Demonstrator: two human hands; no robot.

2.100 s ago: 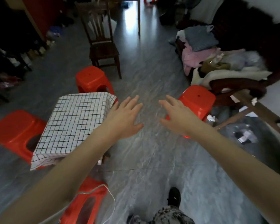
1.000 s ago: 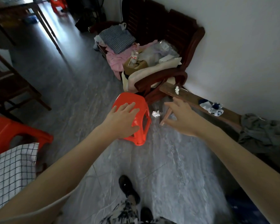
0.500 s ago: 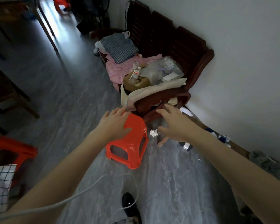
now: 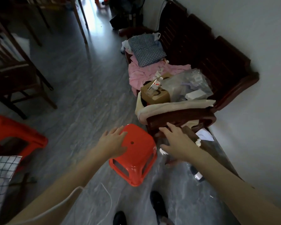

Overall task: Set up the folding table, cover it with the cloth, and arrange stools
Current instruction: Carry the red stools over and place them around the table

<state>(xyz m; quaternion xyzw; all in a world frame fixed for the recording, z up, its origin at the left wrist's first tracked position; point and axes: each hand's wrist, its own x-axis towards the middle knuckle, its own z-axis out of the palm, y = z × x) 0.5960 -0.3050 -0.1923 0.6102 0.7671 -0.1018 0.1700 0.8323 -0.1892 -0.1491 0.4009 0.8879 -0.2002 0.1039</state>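
Observation:
A red plastic stool [image 4: 136,153] stands upright on the grey floor just ahead of my feet. My left hand [image 4: 113,142] lies on the left part of its seat with the fingers spread. My right hand [image 4: 175,142] hovers a little to the stool's right with straight fingers, in front of the sofa arm, holding nothing. At the lower left edge a corner of the black-and-white checked cloth [image 4: 0,172] shows, draped over the table. A second red stool [image 4: 15,135] stands behind that corner.
A dark wooden sofa [image 4: 201,62] piled with clothes, a cardboard box [image 4: 156,93] and plastic bags runs along the white wall at right. A wooden chair [image 4: 15,75] stands at left. Scraps of paper lie beside the sofa. A white cable [image 4: 91,197] trails from my left arm.
My view swung from the covered table to the stool by the sofa. My left hand came down onto the stool seat, and the right hand moved in beside it.

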